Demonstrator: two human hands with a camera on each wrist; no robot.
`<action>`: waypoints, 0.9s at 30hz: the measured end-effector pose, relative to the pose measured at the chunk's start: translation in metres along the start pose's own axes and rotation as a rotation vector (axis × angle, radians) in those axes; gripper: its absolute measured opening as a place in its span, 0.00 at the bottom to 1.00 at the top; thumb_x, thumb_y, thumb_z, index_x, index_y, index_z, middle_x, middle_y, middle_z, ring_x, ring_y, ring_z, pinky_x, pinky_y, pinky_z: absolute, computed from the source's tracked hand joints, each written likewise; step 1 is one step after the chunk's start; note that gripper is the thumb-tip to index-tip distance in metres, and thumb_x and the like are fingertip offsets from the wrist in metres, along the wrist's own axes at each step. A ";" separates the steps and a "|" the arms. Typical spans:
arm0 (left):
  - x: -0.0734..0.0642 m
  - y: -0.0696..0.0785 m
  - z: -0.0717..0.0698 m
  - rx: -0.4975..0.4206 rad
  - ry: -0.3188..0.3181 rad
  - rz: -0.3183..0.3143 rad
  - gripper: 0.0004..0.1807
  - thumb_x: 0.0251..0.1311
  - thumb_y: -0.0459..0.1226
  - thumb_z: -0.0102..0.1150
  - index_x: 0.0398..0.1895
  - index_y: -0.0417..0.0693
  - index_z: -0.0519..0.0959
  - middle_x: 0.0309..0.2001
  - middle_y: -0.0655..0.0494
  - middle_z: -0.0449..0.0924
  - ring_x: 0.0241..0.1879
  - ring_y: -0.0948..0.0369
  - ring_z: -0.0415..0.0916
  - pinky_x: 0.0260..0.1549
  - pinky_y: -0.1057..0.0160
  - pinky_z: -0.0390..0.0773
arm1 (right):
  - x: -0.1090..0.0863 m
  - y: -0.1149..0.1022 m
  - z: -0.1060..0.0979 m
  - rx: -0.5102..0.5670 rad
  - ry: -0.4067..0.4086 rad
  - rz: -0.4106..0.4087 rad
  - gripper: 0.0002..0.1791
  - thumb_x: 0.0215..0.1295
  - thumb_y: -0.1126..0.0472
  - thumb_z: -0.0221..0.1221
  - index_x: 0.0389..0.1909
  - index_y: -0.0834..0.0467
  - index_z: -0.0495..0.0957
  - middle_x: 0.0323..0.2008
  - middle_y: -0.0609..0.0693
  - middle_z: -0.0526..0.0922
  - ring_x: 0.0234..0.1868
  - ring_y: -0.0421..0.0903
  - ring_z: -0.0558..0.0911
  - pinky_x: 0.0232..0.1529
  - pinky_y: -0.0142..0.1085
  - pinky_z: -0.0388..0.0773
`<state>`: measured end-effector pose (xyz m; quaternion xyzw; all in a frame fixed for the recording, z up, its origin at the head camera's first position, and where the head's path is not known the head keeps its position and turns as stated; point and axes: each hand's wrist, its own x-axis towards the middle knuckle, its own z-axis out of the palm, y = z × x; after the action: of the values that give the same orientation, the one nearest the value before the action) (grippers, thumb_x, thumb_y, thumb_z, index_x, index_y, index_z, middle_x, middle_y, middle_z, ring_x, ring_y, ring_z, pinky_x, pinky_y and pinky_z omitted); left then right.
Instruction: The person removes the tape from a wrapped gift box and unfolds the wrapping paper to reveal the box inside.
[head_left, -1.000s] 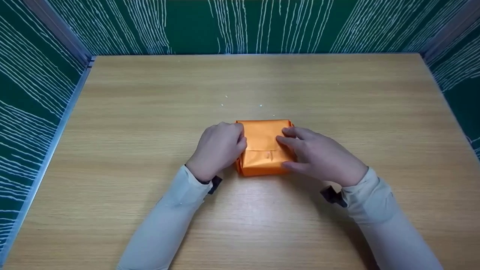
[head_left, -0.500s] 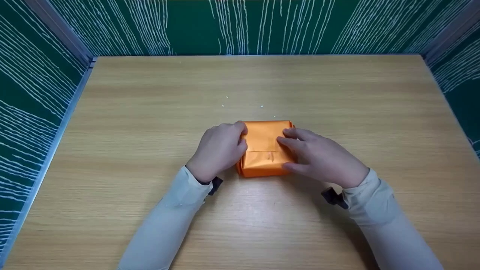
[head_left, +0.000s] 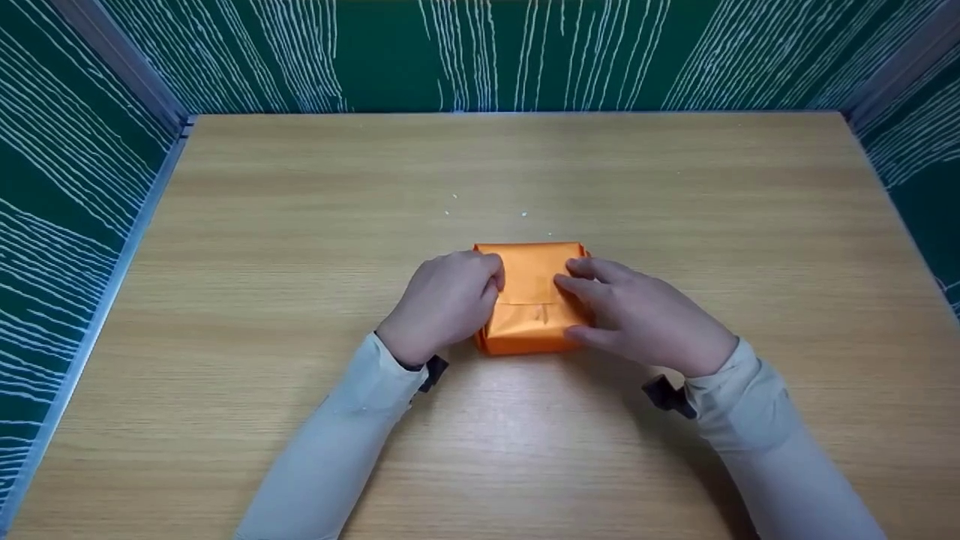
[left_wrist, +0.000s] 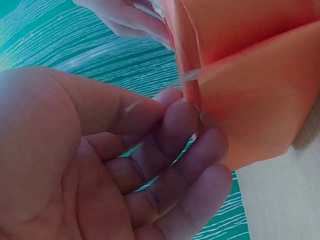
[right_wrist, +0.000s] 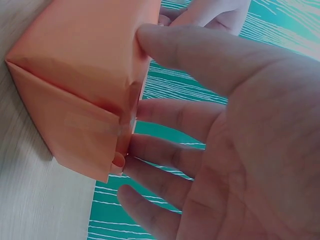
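The pale wood tabletop (head_left: 300, 195) spreads widest beneath you, with green walls (head_left: 390, 56) streaked in white lines standing at its far edge and both sides. Your light sleeves (head_left: 787, 450) reach in from the near side. Near the middle of the tabletop sits the orange package (head_left: 531, 276), lying flat between your hands, a seam running across its top. Your right hand (head_left: 641, 311) grips nothing: its fairly straight fingers and thumb rest spread on the package's right part. Your left hand (head_left: 450, 300) is curled at the left edge, thumb and fingertips pinching a strip of clear tape (left_wrist: 190, 76) that runs off the orange paper. A dark device (head_left: 667, 395) sits under your right wrist. On the right end, one folded flap (right_wrist: 65, 130) slants to a point. A few white specks (head_left: 524, 214) lie just beyond the package.
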<state>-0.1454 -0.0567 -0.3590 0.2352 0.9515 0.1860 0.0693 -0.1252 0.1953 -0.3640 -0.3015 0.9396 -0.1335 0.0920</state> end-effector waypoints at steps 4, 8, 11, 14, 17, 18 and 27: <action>-0.001 -0.001 0.000 -0.040 0.021 0.003 0.14 0.70 0.32 0.48 0.29 0.46 0.83 0.26 0.57 0.78 0.28 0.57 0.76 0.31 0.60 0.77 | 0.000 0.001 0.000 0.001 0.007 -0.003 0.38 0.65 0.47 0.70 0.72 0.59 0.73 0.71 0.62 0.72 0.69 0.63 0.74 0.64 0.57 0.74; -0.001 -0.001 0.000 -0.116 0.025 -0.035 0.13 0.65 0.33 0.53 0.22 0.47 0.80 0.20 0.61 0.68 0.22 0.60 0.70 0.25 0.64 0.68 | 0.000 0.001 0.001 0.001 0.005 0.010 0.38 0.66 0.46 0.70 0.72 0.58 0.73 0.71 0.62 0.72 0.69 0.63 0.74 0.64 0.58 0.74; -0.001 -0.001 0.000 -0.126 0.017 -0.065 0.14 0.66 0.36 0.56 0.21 0.48 0.79 0.19 0.61 0.66 0.21 0.61 0.70 0.24 0.65 0.65 | -0.001 0.000 0.001 -0.001 -0.002 0.023 0.38 0.65 0.46 0.70 0.73 0.57 0.72 0.71 0.61 0.71 0.69 0.63 0.74 0.64 0.58 0.74; 0.000 0.000 0.001 -0.107 0.007 -0.086 0.13 0.70 0.38 0.58 0.25 0.48 0.82 0.21 0.60 0.71 0.23 0.60 0.73 0.25 0.65 0.69 | 0.000 -0.001 0.001 -0.001 -0.010 0.034 0.39 0.65 0.45 0.70 0.73 0.56 0.72 0.72 0.61 0.71 0.69 0.63 0.74 0.64 0.58 0.74; 0.001 0.001 0.001 -0.091 0.001 -0.095 0.11 0.71 0.37 0.59 0.29 0.47 0.84 0.24 0.58 0.75 0.25 0.59 0.74 0.27 0.64 0.71 | 0.000 -0.001 0.001 -0.002 -0.016 0.039 0.39 0.65 0.45 0.70 0.73 0.56 0.72 0.72 0.61 0.71 0.69 0.63 0.74 0.65 0.58 0.73; 0.001 0.001 0.000 -0.088 -0.001 -0.096 0.11 0.71 0.37 0.59 0.30 0.47 0.84 0.25 0.57 0.77 0.26 0.58 0.75 0.28 0.64 0.72 | 0.000 -0.001 0.001 -0.001 -0.016 0.040 0.39 0.65 0.45 0.70 0.73 0.56 0.72 0.72 0.61 0.71 0.69 0.63 0.74 0.65 0.58 0.73; 0.000 0.001 0.002 -0.061 0.035 -0.056 0.08 0.71 0.33 0.57 0.45 0.44 0.86 0.42 0.53 0.87 0.38 0.56 0.82 0.45 0.57 0.82 | 0.000 -0.001 0.001 -0.007 -0.019 0.036 0.39 0.65 0.45 0.70 0.73 0.55 0.72 0.72 0.61 0.71 0.70 0.63 0.73 0.65 0.58 0.73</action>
<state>-0.1447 -0.0555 -0.3608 0.2030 0.9527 0.2169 0.0648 -0.1247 0.1944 -0.3644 -0.2860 0.9445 -0.1255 0.1020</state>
